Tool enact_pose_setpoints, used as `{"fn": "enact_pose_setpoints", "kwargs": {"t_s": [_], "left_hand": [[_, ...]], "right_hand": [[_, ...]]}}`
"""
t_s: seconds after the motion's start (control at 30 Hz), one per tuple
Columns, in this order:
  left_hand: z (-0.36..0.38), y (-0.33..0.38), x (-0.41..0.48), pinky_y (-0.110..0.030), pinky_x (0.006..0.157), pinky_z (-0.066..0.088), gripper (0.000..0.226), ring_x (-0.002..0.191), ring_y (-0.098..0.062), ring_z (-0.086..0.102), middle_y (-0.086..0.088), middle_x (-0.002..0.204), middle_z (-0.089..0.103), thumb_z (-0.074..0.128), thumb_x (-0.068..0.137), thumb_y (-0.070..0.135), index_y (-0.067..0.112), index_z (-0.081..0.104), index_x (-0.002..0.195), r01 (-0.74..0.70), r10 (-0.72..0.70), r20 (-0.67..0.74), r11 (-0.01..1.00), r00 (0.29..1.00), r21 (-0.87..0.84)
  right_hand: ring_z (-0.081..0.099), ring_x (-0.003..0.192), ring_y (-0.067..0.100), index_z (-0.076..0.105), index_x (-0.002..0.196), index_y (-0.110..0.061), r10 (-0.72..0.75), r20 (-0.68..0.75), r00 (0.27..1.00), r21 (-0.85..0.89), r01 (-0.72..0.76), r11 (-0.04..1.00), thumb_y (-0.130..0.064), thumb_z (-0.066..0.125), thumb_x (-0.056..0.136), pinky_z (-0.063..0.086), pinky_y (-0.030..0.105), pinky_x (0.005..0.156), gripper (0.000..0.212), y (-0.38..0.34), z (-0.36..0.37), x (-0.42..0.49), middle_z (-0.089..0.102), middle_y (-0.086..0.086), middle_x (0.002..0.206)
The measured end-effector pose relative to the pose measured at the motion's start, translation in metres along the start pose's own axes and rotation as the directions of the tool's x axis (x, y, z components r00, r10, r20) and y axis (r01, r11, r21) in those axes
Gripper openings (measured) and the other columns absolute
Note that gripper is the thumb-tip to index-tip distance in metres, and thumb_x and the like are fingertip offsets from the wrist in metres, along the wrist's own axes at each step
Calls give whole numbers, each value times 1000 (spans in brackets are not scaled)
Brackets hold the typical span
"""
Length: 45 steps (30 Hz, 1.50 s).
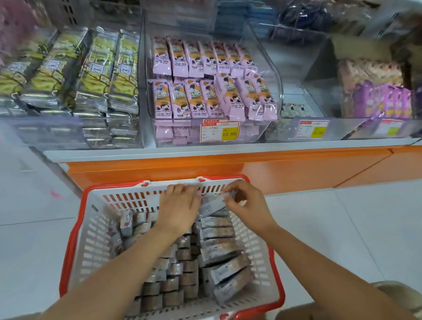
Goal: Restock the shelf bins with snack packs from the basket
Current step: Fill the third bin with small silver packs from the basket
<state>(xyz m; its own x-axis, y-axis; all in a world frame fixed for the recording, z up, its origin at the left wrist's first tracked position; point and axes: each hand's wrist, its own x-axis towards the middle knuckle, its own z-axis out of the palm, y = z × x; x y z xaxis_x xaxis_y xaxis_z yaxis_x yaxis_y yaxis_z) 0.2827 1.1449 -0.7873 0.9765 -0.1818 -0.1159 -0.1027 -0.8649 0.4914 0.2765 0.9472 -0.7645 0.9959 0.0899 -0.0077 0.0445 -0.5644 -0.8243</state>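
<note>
The basket (80, 216) sits at 6 o'clock, filled with grey snack packs (222, 253). At its far end the right hand (248, 205) pinches one blurred pack (211, 205). The left hand (178, 207) is just beside it, fingertips hidden, so its grip cannot be told. The shelf bins (277, 72) at 12 o'clock are smeared at the edges.

pale grey glossy tile floor (18, 223) spans 7 to 9 o'clock and again at 3 to 4, with thin grout lines and a small pink floor mark (56, 194) at 9. orange flat-panel shelf base (277, 173) runs 9 to 3, white ledge strip (156, 152) on top. grey perforated back panel (64, 3) at 11. light is soft and even.
</note>
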Motion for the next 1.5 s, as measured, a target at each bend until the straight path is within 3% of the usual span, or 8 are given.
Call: {"fn": "enact_pose_setpoints", "kwargs": {"t_s": [0.1,0.2,0.4,0.57,0.73,0.8,0.93,1.5], "left_hand": [[-16,37,4,-42,91,49,44,102,-30,63,-11,111,69,29,103,53,23,57,120,285,-202,207,782,957,-554],[-32,67,2,-30,61,46,27,67,-18,65,-7,89,71,47,102,42,18,58,105,355,-251,260,498,932,-792],[-52,109,3,-21,51,49,13,58,-11,56,-10,91,61,54,101,17,9,61,109,153,-144,91,507,985,-848],[-71,140,11,-34,64,43,22,71,-14,55,2,86,60,53,100,35,24,57,119,-171,105,-146,797,984,-579],[-86,162,28,-36,91,40,40,109,-22,51,-5,118,56,44,96,34,15,54,130,-493,395,-531,869,749,-49],[-85,160,43,-43,107,34,48,125,-27,45,-10,132,54,44,92,32,15,51,136,-477,511,-530,853,677,213],[-71,148,64,-52,123,6,71,151,-32,15,-13,162,23,50,92,36,17,26,156,-359,563,-339,784,754,506],[-39,130,90,-53,122,-6,85,151,-34,10,-15,164,11,56,87,29,10,12,158,-221,622,-408,690,669,689]], "right_hand": [[53,73,2,63,94,-8,-45,-96,994,163,60,985,2,66,86,44,16,69,14,-25,-28,-7,61,3,86],[55,78,6,62,94,-11,-114,-123,986,167,133,977,-2,68,84,45,17,71,15,-37,-54,-17,63,7,93],[61,75,12,64,87,-9,-168,-42,985,45,170,984,-5,73,83,48,21,69,11,-47,-101,-35,66,1,85],[60,74,6,68,91,-12,-262,-79,962,-111,253,961,-3,75,81,48,19,68,16,-58,-148,-35,69,2,86],[60,75,14,68,93,-13,-314,-302,900,-178,270,946,0,72,83,48,18,71,16,-64,-204,-16,67,5,89],[58,74,7,69,95,-18,-313,-377,872,-217,245,945,-8,71,85,48,22,70,14,-62,-224,-1,65,-8,86],[57,74,6,70,97,-23,-242,-464,852,-306,102,946,-21,70,88,51,33,72,10,-47,-250,44,63,-11,81],[62,93,17,77,98,-24,289,-303,908,-509,-410,757,-30,74,84,51,32,82,15,-8,-258,154,72,-1,105]]}}
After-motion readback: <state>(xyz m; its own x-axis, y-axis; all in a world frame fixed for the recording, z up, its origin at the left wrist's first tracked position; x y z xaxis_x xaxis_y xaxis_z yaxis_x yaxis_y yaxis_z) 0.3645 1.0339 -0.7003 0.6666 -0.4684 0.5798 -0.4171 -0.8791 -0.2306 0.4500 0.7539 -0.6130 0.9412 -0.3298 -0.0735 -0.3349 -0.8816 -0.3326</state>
